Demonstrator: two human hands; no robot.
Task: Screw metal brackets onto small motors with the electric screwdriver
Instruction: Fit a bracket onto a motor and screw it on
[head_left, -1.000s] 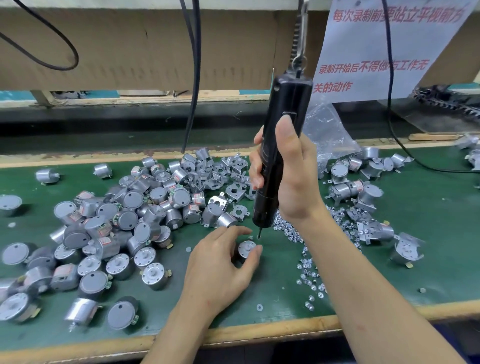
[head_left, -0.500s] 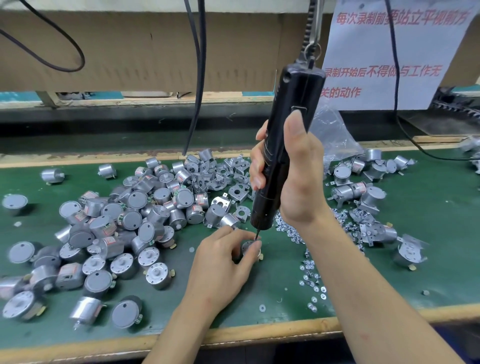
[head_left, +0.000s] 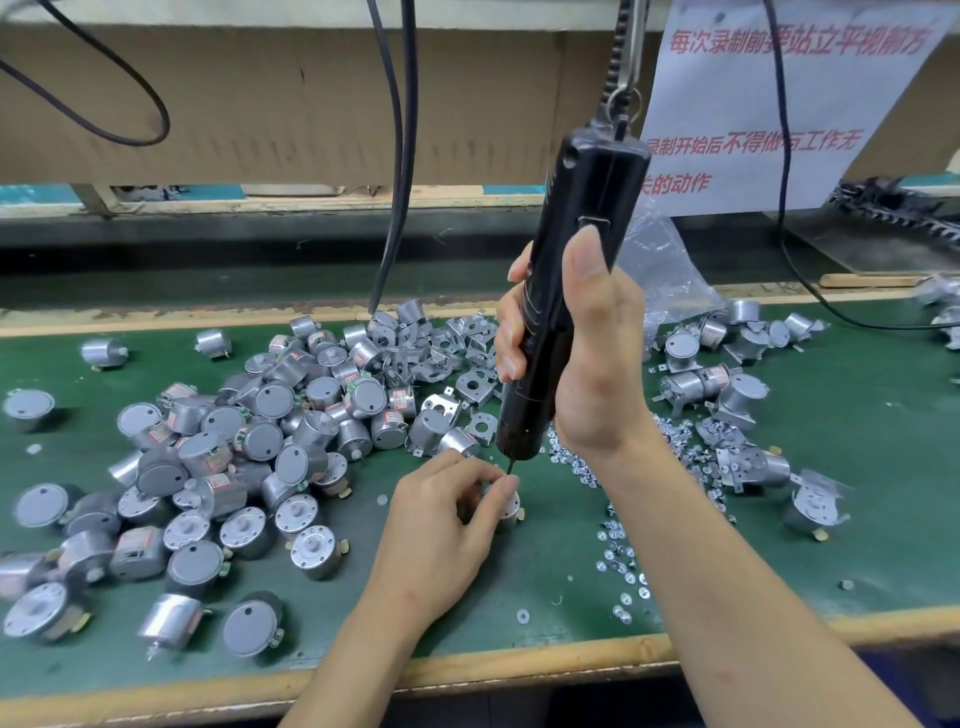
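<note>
The small silver round motor (head_left: 513, 508) sits on the green surface (head_left: 857, 467), mostly hidden under the left hand (head_left: 441, 525), whose fingers (head_left: 506, 486) pinch its sides. It looks light, hard and slick, likely to twist under the bit, so a firm hold on its round wall seems right. The right hand (head_left: 592, 364) is clenched around the upright black electric screwdriver (head_left: 576, 249), bit just above the motor.
</note>
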